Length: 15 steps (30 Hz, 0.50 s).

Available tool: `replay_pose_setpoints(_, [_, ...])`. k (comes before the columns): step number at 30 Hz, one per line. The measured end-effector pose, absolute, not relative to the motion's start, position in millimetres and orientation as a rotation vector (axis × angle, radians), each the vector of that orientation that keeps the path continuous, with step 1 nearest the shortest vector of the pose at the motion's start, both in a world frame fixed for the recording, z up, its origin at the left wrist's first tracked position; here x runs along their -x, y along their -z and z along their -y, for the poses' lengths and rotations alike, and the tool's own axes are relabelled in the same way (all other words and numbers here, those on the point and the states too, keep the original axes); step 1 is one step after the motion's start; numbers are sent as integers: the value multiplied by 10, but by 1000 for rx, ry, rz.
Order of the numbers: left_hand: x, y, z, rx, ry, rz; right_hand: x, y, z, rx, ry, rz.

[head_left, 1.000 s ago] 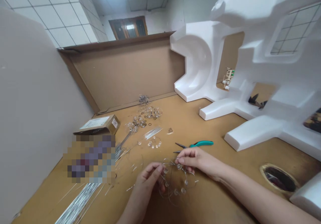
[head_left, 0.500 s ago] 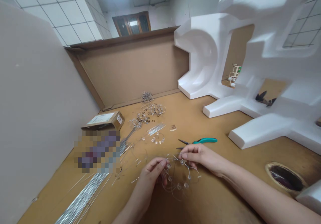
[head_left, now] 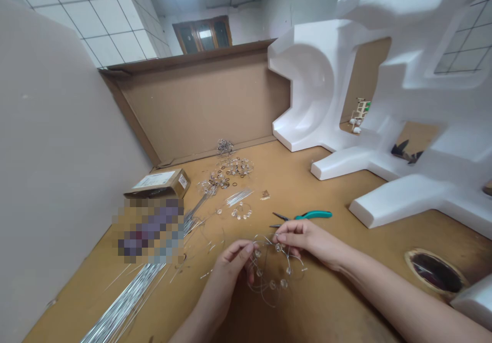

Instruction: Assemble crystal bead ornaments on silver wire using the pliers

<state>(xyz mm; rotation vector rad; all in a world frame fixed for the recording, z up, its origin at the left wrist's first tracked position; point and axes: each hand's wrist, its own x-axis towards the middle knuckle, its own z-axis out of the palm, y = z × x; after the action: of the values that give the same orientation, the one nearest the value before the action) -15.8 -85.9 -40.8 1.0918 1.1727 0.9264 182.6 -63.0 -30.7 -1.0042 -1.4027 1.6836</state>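
Low over the brown tabletop, both hands pinch a tangle of thin wire loops strung with clear beads [head_left: 273, 274]. My left hand [head_left: 232, 263] grips its left side with thumb and fingers closed. My right hand [head_left: 303, 238] holds the upper right part, fingertips pressed together on the wire. The loops hang between the two hands, and several beads dangle below them.
Teal-handled pliers [head_left: 303, 215] lie just behind my right hand. A smaller beaded loop [head_left: 240, 212], rings and beads [head_left: 230, 171], a small cardboard box [head_left: 159, 182] and a bundle of straight wires [head_left: 126, 299] lie left and behind. White foam packing [head_left: 384, 117] stands right; a hole [head_left: 436, 272] is in the table.
The view shifted slightly between the earliest frame and now. Both hands stay on the beaded wire loops, working them a little closer together; the beads have shifted slightly.
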Motion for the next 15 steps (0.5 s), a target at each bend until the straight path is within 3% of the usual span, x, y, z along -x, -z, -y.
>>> replay_pose_setpoints(15, [180, 466, 834, -1102, -925, -1145, -1823, 329, 617, 998, -1678, 1416])
